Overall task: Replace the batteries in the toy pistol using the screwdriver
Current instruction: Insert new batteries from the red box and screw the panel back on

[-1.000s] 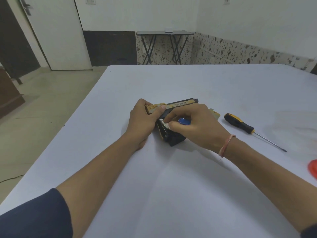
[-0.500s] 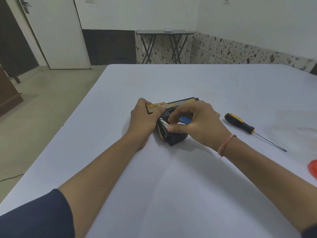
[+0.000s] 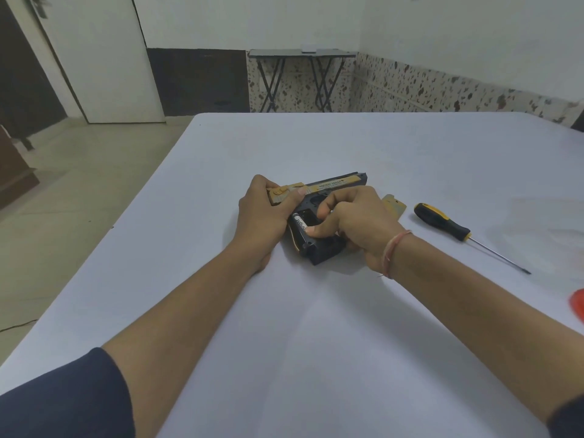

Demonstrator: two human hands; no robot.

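Note:
The black and tan toy pistol lies on its side on the white table, its grip pointing toward me with the battery compartment uncovered. My left hand grips the rear of the slide, thumb on top. A white battery sits in the grip. My right hand hovers over the grip with curled fingers, its thumb tip and index finger pinching that battery. The black and yellow screwdriver lies on the table to the right, untouched.
A tan cover piece lies just behind my right hand. A red object shows at the table's right edge. The table's left edge drops to the floor. A folding table stands by the far wall.
My right hand shifted slightly over the grip and now covers the blue item seen beneath it earlier. More of the white battery shows. My left hand kept its hold.

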